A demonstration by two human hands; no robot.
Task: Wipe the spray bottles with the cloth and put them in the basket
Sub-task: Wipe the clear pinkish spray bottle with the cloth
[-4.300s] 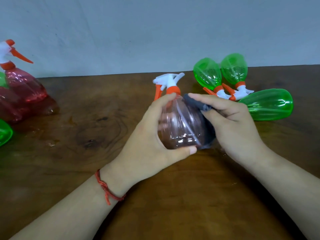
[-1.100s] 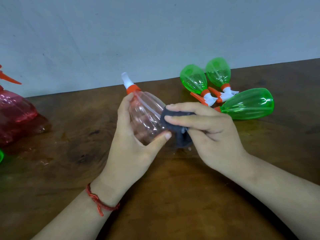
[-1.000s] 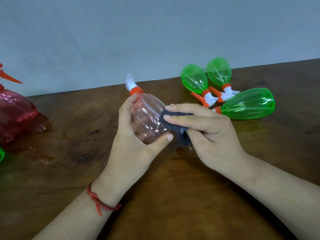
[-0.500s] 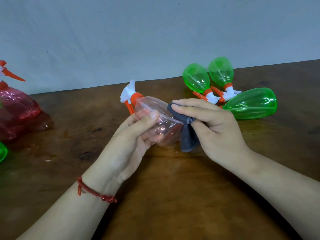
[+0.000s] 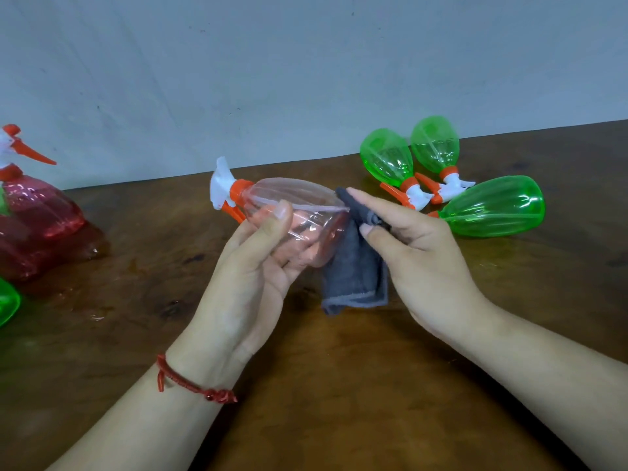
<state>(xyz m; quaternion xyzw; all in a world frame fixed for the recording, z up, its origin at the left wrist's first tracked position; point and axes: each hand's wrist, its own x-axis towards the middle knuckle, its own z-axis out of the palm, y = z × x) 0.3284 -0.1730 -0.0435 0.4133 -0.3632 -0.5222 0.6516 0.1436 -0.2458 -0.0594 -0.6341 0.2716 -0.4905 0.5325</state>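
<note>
Two hands meet above the middle of the wooden table (image 5: 306, 419), with the pale pink spray bottle (image 5: 299, 205) between them. The left hand (image 5: 258, 266) grips the bottle from the near side and below, thumb laid across the clear wall and fingers curled under it. The bottle lies on its side, raised off the table, its white and orange trigger head (image 5: 222, 185) pointing left and its base turned toward the right hand (image 5: 418, 253). That hand pinches the dark grey cloth (image 5: 353, 277) between thumb and forefinger and presses it against the bottle's base. The rest of the cloth hangs down; whether its lower edge touches the wood cannot be told. A red cord bracelet (image 5: 190, 385) circles the left wrist. Three green spray bottles (image 5: 492, 207) lie on their sides just beyond the right hand, heads together. Well apart at the left edge sit red spray bottles (image 5: 37, 212), with part of another green bottle (image 5: 6, 300) below them.
</note>
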